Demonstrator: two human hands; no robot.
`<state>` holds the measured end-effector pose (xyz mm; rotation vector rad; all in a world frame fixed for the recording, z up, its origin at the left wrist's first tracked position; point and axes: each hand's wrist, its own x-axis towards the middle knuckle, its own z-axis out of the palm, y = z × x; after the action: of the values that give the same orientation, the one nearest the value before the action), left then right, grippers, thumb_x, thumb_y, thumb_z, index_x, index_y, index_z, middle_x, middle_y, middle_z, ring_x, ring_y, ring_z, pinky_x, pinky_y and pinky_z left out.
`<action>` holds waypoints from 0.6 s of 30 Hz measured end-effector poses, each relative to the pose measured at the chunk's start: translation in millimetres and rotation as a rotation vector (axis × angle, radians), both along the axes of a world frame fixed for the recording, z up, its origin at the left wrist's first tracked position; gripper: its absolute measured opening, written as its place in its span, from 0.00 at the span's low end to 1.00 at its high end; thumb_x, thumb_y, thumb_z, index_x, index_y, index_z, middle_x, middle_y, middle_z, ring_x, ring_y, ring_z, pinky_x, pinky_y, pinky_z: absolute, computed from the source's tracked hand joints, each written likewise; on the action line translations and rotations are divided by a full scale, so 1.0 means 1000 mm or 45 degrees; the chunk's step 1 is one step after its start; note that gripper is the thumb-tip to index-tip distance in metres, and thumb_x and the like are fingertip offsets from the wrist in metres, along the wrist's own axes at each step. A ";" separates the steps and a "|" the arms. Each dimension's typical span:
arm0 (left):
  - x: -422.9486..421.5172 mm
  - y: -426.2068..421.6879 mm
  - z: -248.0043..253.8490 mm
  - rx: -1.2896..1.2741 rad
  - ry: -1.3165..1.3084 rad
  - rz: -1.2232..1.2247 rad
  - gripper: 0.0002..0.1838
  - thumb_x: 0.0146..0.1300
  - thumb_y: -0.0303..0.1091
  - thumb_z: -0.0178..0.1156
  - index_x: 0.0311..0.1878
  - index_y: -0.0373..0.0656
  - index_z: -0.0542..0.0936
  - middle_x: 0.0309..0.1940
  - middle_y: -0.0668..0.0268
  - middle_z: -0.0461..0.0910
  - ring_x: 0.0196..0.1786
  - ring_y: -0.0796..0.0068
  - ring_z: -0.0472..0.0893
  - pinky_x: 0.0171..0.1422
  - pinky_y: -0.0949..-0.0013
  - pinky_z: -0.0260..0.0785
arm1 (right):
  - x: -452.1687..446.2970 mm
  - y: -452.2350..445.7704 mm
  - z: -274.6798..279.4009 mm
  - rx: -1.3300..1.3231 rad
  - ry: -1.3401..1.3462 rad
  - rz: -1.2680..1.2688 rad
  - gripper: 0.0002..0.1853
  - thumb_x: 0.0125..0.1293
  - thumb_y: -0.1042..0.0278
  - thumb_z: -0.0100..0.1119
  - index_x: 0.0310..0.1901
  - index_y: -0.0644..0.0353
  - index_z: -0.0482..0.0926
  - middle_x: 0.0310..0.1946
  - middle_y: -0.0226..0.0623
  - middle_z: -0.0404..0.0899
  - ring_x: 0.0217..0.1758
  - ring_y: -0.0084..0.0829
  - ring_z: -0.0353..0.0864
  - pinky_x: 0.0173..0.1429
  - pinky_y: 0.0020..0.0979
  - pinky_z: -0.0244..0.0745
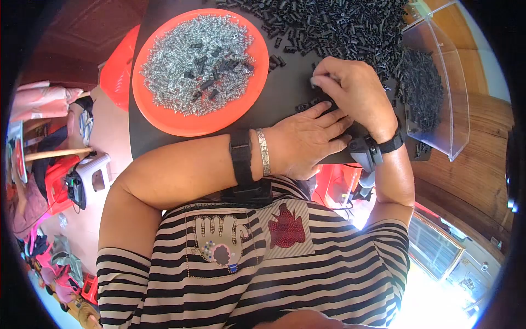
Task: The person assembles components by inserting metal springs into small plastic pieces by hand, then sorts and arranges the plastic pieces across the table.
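Note:
My left hand (309, 134) lies palm down at the near edge of the dark table, fingers stretched out and a little apart. Beside its index fingertip sit a few small black plastic parts (308, 105). Above it, my right hand (350, 88) is closed in a pinch, thumb against the bent index finger. Something small shows at its fingertips, too small to name. To the left, a round orange-red tray (148, 112) holds a heap of small metal springs (181, 60), with several black plastic parts (207, 84) lying on top.
A large pile of black plastic parts (329, 27) covers the far side of the dark table (285, 82). At the right stands a clear plastic bin (457, 109) with more black parts inside. A white stool (94, 172) and a red stool (57, 183) are on the floor at the left.

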<state>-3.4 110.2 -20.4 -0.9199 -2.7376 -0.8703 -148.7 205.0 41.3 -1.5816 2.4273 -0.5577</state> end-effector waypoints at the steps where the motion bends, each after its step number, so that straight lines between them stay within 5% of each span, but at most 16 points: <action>1: 0.000 0.000 0.001 0.030 -0.029 -0.001 0.38 0.54 0.43 0.68 0.69 0.41 0.73 0.77 0.48 0.60 0.82 0.52 0.53 0.85 0.48 0.40 | -0.002 0.001 -0.001 -0.031 0.001 0.000 0.07 0.62 0.63 0.66 0.37 0.56 0.83 0.24 0.44 0.82 0.31 0.49 0.83 0.35 0.44 0.77; 10: 0.001 0.000 0.003 0.097 -0.077 -0.001 0.38 0.49 0.39 0.71 0.67 0.39 0.75 0.77 0.49 0.59 0.82 0.51 0.52 0.86 0.49 0.38 | -0.002 0.006 0.004 0.148 -0.012 0.000 0.09 0.64 0.62 0.64 0.40 0.57 0.82 0.26 0.46 0.83 0.33 0.51 0.84 0.39 0.46 0.77; 13: 0.001 0.000 0.005 0.068 -0.082 -0.004 0.40 0.49 0.39 0.71 0.68 0.39 0.74 0.77 0.48 0.58 0.82 0.50 0.52 0.86 0.49 0.37 | -0.001 0.004 0.000 0.170 -0.014 0.013 0.08 0.64 0.67 0.66 0.41 0.61 0.81 0.26 0.45 0.81 0.28 0.44 0.83 0.35 0.39 0.75; 18: 0.000 0.000 0.004 0.045 -0.051 0.001 0.43 0.49 0.41 0.71 0.71 0.39 0.71 0.77 0.49 0.59 0.82 0.48 0.51 0.86 0.48 0.36 | 0.005 0.002 -0.006 0.116 -0.074 0.027 0.08 0.65 0.63 0.64 0.39 0.58 0.82 0.26 0.45 0.83 0.32 0.49 0.84 0.37 0.45 0.76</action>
<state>-3.1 110.1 -16.4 -0.9050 -2.7462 -0.9440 -144.0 207.5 35.7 -1.5317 2.3552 -0.4761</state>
